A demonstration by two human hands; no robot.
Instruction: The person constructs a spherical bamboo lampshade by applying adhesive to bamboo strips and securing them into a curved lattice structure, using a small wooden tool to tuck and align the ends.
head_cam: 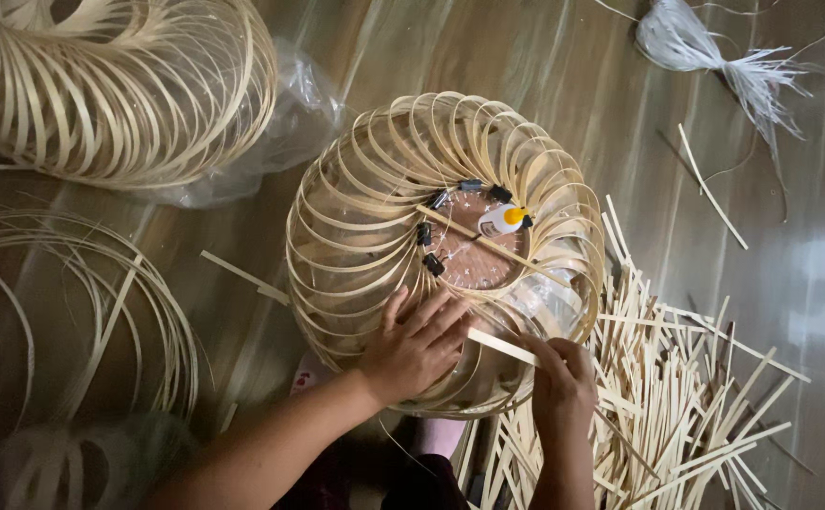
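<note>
A round lantern-like frame of curved bamboo strips lies on the wooden floor. Several black clips and a small white and yellow glue bottle sit around its central ring. My left hand rests flat on the near side of the frame, fingers spread over the strips. My right hand pinches a flat bamboo strip that points toward the left hand at the frame's near edge.
A pile of cut bamboo strips lies at the right. A second woven bamboo frame stands at top left on clear plastic. Loose bamboo hoops lie at the left. A bundle of white fibre lies at top right.
</note>
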